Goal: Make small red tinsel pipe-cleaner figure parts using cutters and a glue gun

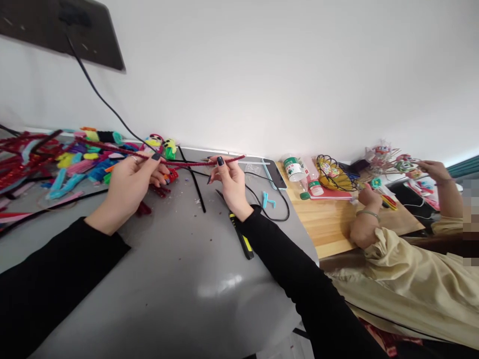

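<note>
A long dark red pipe cleaner [187,163] stretches between my two hands above the grey table. My left hand [129,187] pinches it between thumb and fingers, over a heap of coloured pipe cleaners [80,167]. Farther along, my right hand [229,182] pinches the same pipe cleaner close to its right end. Under it a black pipe cleaner [195,184] lies slanted on the table. Below my right wrist rests a black and yellow tool [242,237], its upper part hidden by the hand.
A phone [275,174] and a small light-blue pipe cleaner piece [268,200] lie to the right. A black cable [101,97] runs from the wall panel across the table. On the adjoining wooden table [322,224] are plastic bottles [294,168] and a co-worker's hands [368,197].
</note>
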The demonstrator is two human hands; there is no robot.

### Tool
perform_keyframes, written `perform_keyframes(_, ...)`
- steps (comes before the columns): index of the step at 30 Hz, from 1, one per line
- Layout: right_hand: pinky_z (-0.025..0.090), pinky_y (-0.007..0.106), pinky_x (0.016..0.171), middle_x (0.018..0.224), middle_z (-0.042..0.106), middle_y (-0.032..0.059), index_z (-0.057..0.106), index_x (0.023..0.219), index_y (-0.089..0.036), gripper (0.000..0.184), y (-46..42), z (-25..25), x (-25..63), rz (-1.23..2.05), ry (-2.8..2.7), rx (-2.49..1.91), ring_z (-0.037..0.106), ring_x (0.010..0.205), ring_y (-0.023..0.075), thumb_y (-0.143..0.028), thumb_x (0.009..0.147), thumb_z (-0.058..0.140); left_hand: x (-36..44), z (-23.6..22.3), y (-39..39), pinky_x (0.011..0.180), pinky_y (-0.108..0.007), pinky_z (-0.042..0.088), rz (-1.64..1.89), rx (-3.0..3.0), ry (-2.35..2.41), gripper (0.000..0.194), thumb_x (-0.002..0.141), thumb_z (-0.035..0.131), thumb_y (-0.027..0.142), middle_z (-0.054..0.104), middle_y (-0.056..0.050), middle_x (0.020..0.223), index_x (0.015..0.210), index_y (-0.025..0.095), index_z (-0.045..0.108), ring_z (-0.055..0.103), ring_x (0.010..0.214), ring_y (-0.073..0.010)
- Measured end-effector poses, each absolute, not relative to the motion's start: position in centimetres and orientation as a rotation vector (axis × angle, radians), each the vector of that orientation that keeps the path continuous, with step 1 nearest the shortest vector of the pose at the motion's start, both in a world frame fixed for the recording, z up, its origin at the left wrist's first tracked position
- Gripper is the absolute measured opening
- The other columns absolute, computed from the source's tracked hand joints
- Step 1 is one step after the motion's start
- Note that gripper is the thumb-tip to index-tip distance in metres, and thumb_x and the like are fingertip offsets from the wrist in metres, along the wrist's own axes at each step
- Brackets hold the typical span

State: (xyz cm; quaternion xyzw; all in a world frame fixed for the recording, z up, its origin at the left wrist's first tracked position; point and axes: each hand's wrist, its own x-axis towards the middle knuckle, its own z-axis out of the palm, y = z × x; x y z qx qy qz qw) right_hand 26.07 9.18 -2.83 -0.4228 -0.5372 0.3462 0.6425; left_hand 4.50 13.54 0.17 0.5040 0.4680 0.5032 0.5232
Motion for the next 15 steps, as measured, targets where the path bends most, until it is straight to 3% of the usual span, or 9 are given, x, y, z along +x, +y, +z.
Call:
perform_keyframes(2,0.058,0.027,0.061,0.098,0.066,0.0043,0.069,0.113,-0.025,0.050,9.22,-2.91,26.10,0.773,-1.199,-0.948,0.061,0.074,0.0128,-0.073,0.100,0.060,4.50,0.33,13.61,0.050,-0.020,0.050,1.240,1.163,1.119,0.006,0.092,0.072,0.019,0.069,0.000,0.067,0.091,0.017,0.067,0.065,0.053,-0.0130)
perform_keyframes(4,0.057,0.027,0.060,0.103,0.066,0.0050,0.070,0.117,-0.027,0.049,9.29,-3.07,26.17,0.775,-1.201,-0.942,0.060,0.075,0.0125,-0.072,0.101,0.060,4.52,0.38,13.61,0.050,-0.021,0.051,1.272,1.122,1.071,0.013,0.090,0.076,0.019,0.066,0.003,0.065,0.098,0.018,0.067,0.065,0.053,-0.0136)
perform_keyframes(11,0.053,0.028,0.061,0.088,0.064,-0.0014,0.054,0.150,-0.029,0.044,9.24,-3.51,25.95,0.699,-1.278,-1.036,0.054,0.063,0.0113,-0.052,0.113,0.051,4.78,0.57,13.29,0.057,-0.020,0.055,1.392,1.036,0.909,0.009,0.094,0.077,0.017,0.075,-0.002,0.080,0.089,0.016,0.069,0.065,0.057,-0.0101)
perform_keyframes(15,0.049,0.026,0.060,0.084,0.065,-0.0030,0.046,0.141,-0.027,0.032,8.96,-3.45,25.57,0.644,-1.278,-1.022,0.052,0.061,0.0111,-0.043,0.114,0.051,4.78,0.79,13.21,0.058,-0.018,0.054,1.458,0.996,0.872,0.007,0.097,0.074,0.015,0.076,0.001,0.074,0.095,0.019,0.069,0.066,0.060,-0.0108)
